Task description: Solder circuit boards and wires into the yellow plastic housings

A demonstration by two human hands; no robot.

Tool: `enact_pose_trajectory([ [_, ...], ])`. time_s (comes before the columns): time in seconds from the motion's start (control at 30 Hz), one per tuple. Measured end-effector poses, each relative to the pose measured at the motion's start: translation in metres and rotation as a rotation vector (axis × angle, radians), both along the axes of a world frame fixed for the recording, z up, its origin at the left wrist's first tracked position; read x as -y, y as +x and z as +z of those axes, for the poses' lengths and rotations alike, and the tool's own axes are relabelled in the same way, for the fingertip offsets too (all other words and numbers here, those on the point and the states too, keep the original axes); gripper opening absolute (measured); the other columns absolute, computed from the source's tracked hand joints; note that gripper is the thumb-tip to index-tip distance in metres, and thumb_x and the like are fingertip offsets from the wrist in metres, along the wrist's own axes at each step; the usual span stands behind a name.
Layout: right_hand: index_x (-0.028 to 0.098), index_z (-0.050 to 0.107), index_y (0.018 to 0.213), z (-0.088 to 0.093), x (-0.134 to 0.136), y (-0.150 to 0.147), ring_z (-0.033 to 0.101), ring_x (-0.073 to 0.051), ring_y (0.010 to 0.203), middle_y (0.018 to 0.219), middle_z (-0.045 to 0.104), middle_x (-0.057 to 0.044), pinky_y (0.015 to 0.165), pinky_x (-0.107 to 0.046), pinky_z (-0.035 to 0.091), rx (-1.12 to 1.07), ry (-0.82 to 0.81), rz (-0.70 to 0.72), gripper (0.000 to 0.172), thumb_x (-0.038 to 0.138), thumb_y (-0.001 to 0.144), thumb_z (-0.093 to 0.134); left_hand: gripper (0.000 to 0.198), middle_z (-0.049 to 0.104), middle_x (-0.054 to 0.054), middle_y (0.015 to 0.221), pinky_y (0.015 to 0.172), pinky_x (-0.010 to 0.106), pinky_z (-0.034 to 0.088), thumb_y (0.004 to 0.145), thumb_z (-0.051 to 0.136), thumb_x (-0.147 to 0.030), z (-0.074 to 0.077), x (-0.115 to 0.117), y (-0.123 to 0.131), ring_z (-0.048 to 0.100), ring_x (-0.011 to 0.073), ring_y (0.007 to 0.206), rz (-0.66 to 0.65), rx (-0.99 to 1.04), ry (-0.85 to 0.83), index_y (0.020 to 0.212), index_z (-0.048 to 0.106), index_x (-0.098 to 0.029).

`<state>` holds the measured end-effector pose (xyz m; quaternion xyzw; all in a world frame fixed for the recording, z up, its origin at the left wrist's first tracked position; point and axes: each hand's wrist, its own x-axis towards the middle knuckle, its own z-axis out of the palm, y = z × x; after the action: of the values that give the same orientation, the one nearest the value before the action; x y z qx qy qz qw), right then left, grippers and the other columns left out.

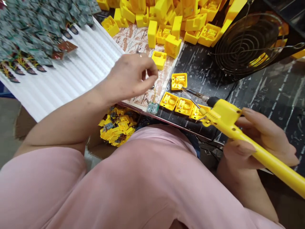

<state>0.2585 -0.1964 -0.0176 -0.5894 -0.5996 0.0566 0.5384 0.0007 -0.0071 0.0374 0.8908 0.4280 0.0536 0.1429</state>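
My right hand is wrapped round a yellow soldering gun with a solder feed tube beside its iron. The iron's tip reaches the lower right edge of a small open yellow housing; whether it touches cannot be made out. My left hand hovers left of that housing, thumb and forefinger pinched together; what they hold, if anything, is hidden. Just below the fingertips is a small dark round part. Thin yellow wires run from there towards a green circuit board at the table's front edge.
Three open housings sit in a row near the front edge. More yellow housings are piled behind. Wired circuit boards cover a white ridged sheet at left. A fan stands at right; a box of yellow parts is below.
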Motion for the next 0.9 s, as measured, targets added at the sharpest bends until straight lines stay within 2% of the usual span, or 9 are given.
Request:
enact_pose_trajectory([
  [0.07, 0.023, 0.075, 0.123, -0.004, -0.009, -0.003, 0.073, -0.017, 0.072, 0.102, 0.080, -0.006, 0.058, -0.025, 0.056, -0.002, 0.179, -0.046, 0.041, 0.044, 0.088, 0.078, 0.032, 0.076, 0.007, 0.098, 0.087, 0.033, 0.049, 0.090, 0.048, -0.030, -0.004, -0.005, -0.012, 0.062, 0.0176, 0.084, 0.093, -0.002, 0.022, 0.101, 0.075, -0.016],
  [0.13, 0.023, 0.078, 0.118, -0.009, -0.018, -0.004, 0.073, -0.016, 0.069, 0.097, 0.080, -0.006, 0.060, -0.024, 0.058, -0.009, 0.276, -0.077, 0.034, 0.033, 0.085, 0.081, 0.032, 0.076, 0.007, 0.092, 0.084, 0.033, 0.049, 0.089, 0.050, -0.033, -0.014, -0.007, -0.019, 0.064, 0.0194, 0.083, 0.108, -0.033, 0.011, 0.098, 0.076, -0.017],
  [0.2, 0.023, 0.079, 0.115, -0.013, -0.024, -0.005, 0.072, -0.015, 0.066, 0.096, 0.081, -0.005, 0.057, -0.022, 0.056, -0.013, 0.270, -0.095, 0.034, 0.027, 0.081, 0.083, 0.031, 0.075, 0.006, 0.088, 0.082, 0.033, 0.049, 0.088, 0.051, -0.036, -0.026, -0.004, -0.018, 0.066, 0.0204, 0.083, 0.084, -0.039, -0.001, 0.096, 0.077, -0.020],
  [0.3, 0.024, 0.079, 0.113, -0.014, -0.026, -0.006, 0.071, -0.014, 0.063, 0.091, 0.081, -0.005, 0.053, -0.021, 0.055, 0.001, 0.280, -0.110, 0.034, 0.027, 0.080, 0.083, 0.035, 0.074, 0.008, 0.086, 0.079, 0.035, 0.050, 0.086, 0.053, -0.043, -0.038, 0.005, -0.007, 0.068, 0.0243, 0.085, 0.062, -0.105, 0.024, 0.095, 0.077, -0.019],
  [0.4, 0.024, 0.080, 0.113, -0.012, -0.024, -0.008, 0.071, -0.015, 0.062, 0.089, 0.080, -0.005, 0.056, -0.023, 0.057, 0.033, 0.284, -0.107, 0.034, 0.027, 0.080, 0.083, 0.038, 0.075, 0.013, 0.087, 0.073, 0.039, 0.051, 0.085, 0.053, -0.045, -0.044, 0.013, 0.004, 0.070, 0.0308, 0.084, 0.045, -0.225, 0.040, 0.093, 0.077, -0.016],
  [0.57, 0.025, 0.080, 0.113, -0.013, -0.024, -0.010, 0.071, -0.015, 0.062, 0.090, 0.081, -0.003, 0.057, -0.024, 0.057, 0.054, 0.277, -0.099, 0.033, 0.025, 0.080, 0.082, 0.035, 0.076, 0.016, 0.087, 0.070, 0.041, 0.050, 0.085, 0.048, -0.032, -0.047, 0.018, 0.006, 0.072, 0.0341, 0.084, 0.028, -0.262, 0.041, 0.094, 0.077, -0.014],
  [0.67, 0.025, 0.080, 0.111, -0.015, -0.027, -0.009, 0.070, -0.014, 0.061, 0.089, 0.081, -0.003, 0.056, -0.022, 0.056, 0.017, 0.279, -0.089, 0.032, 0.028, 0.079, 0.083, 0.033, 0.076, 0.013, 0.085, 0.070, 0.039, 0.051, 0.084, 0.048, -0.030, -0.048, 0.025, -0.001, 0.072, 0.0320, 0.084, 0.085, -0.181, 0.036, 0.092, 0.077, -0.016],
  [0.77, 0.025, 0.081, 0.108, -0.017, -0.030, -0.006, 0.069, -0.014, 0.059, 0.086, 0.080, -0.002, 0.056, -0.023, 0.057, -0.004, 0.309, -0.104, 0.030, 0.034, 0.080, 0.083, 0.031, 0.077, 0.009, 0.083, 0.075, 0.037, 0.052, 0.083, 0.049, -0.032, -0.048, 0.035, -0.008, 0.071, 0.0261, 0.082, 0.183, 0.028, 0.006, 0.090, 0.076, -0.017],
  [0.9, 0.025, 0.082, 0.104, -0.020, -0.033, -0.003, 0.067, -0.013, 0.056, 0.079, 0.079, -0.002, 0.051, -0.022, 0.052, 0.021, 0.341, -0.139, 0.027, 0.039, 0.081, 0.082, 0.024, 0.075, 0.003, 0.076, 0.066, 0.028, 0.050, 0.081, 0.052, -0.034, -0.052, 0.044, -0.012, 0.066, 0.0158, 0.068, 0.292, 0.385, -0.204, 0.085, 0.069, -0.017],
])
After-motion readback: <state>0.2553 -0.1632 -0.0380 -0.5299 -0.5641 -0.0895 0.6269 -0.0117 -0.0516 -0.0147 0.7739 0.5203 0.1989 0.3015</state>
